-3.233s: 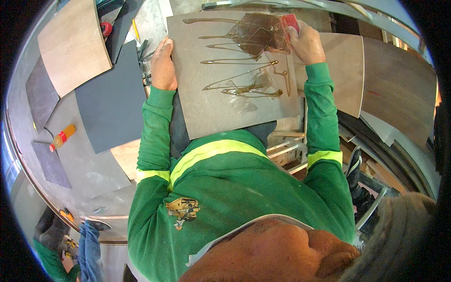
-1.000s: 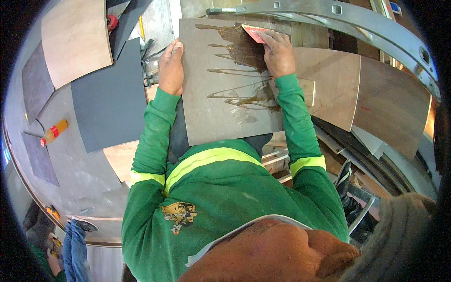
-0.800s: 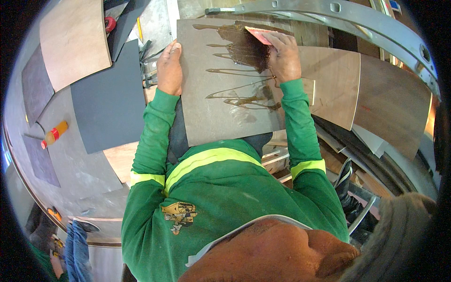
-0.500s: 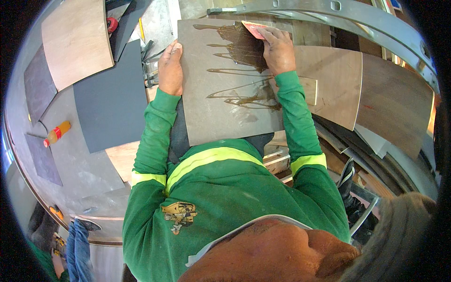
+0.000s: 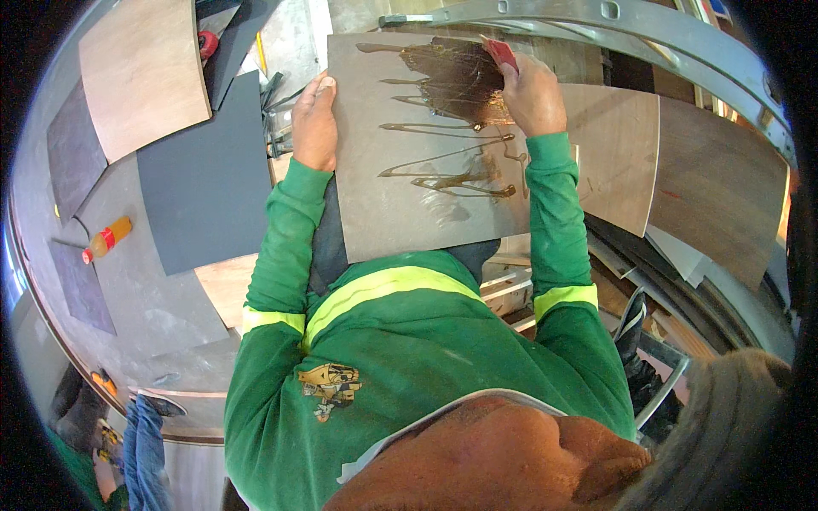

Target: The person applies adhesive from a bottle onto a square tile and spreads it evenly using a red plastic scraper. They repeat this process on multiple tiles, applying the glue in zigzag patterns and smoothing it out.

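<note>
A grey-brown flat board rests across my lap, tilted away from me. My left hand grips its left edge, thumb up along the side. In my right hand is a red flat spreader, held near the board's far right corner. Dark brown glue-like liquid is spread in a wide patch over the far part. Nearer me, the same liquid lies in unspread zigzag lines.
To the left lie a dark grey sheet, a light wood sheet and a bottle of orange drink. Brown panels lean at the right. A metal ladder-like rail arches across the far side. Another person's jeans show lower left.
My right hand has moved right with the spreader, which now stands more upright at the patch's far right. The dark patch reaches farther right. My left hand keeps its hold.
</note>
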Demonstrator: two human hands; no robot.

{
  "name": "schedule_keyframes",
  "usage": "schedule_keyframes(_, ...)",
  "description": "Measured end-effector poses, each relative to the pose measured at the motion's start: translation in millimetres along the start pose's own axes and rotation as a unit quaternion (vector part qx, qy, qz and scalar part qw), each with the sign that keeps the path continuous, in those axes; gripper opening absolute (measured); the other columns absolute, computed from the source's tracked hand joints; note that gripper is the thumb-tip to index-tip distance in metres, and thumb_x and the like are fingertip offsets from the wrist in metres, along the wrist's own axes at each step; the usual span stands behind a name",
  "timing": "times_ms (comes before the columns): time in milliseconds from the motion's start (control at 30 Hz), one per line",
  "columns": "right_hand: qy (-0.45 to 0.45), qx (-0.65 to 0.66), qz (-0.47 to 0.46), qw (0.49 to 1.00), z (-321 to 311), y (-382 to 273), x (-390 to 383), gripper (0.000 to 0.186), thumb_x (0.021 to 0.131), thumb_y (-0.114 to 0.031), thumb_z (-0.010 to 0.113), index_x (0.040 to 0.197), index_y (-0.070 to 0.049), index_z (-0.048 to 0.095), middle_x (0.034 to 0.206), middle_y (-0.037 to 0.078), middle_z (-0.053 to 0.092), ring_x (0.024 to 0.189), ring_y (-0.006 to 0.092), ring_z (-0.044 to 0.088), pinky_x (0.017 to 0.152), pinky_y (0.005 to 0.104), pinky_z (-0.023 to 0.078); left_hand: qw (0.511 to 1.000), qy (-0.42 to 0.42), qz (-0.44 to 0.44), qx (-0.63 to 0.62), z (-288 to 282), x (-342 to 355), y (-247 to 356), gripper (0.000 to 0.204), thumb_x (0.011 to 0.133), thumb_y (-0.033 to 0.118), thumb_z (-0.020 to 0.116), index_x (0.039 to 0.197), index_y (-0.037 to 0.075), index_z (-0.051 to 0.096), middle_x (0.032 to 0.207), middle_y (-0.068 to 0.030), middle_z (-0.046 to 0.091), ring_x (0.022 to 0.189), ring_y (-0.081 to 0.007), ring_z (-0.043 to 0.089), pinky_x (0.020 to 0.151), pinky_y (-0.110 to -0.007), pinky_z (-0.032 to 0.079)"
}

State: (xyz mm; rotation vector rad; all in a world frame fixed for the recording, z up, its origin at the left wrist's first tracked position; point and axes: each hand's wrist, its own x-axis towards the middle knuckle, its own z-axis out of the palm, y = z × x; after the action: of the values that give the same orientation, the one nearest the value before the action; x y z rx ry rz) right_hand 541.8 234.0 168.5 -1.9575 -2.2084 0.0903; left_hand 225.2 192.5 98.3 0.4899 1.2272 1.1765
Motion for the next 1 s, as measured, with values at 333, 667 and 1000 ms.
schedule_keyframes(333,-0.113,0.036,0.097,0.988,14.1,-28.2,25.1,0.03,0.097,-0.027,0.061,0.105,0.001,0.071,0.102,0.032,0.07,0.098,0.0524,0.067,0.088,0.059,0.054,0.999,-0.025,0.01,-0.026,-2.7,2.2,-4.5,0.043,0.11,0.022,0.055,0.143,-0.006,0.057,0.131,-0.0084,0.066,0.118,-0.0143,0.059,0.106,-0.029,0.045)
schedule_keyframes(667,-0.088,0.099,0.069,0.989,35.4,-103.6,32.5,0.032,0.097,-0.029,0.06,0.098,0.002,0.068,0.093,0.031,0.069,0.091,0.052,0.066,0.084,0.056,0.052,0.998,-0.041,0.013,-0.049,-10.3,6.9,-14.0,0.043,0.11,0.022,0.055,0.143,-0.006,0.058,0.133,-0.0082,0.065,0.12,-0.0132,0.058,0.107,-0.028,0.044)
schedule_keyframes(1000,-0.066,0.138,-0.057,0.987,44.0,-163.7,40.9,0.025,0.097,-0.022,0.061,0.097,0.002,0.07,0.095,0.028,0.071,0.088,0.0485,0.07,0.083,0.0565,0.057,0.995,-0.058,0.003,-0.076,-12.4,7.9,-10.9,0.047,0.112,0.026,0.051,0.146,-0.006,0.055,0.138,-0.0105,0.064,0.124,-0.0169,0.058,0.111,-0.031,0.042)
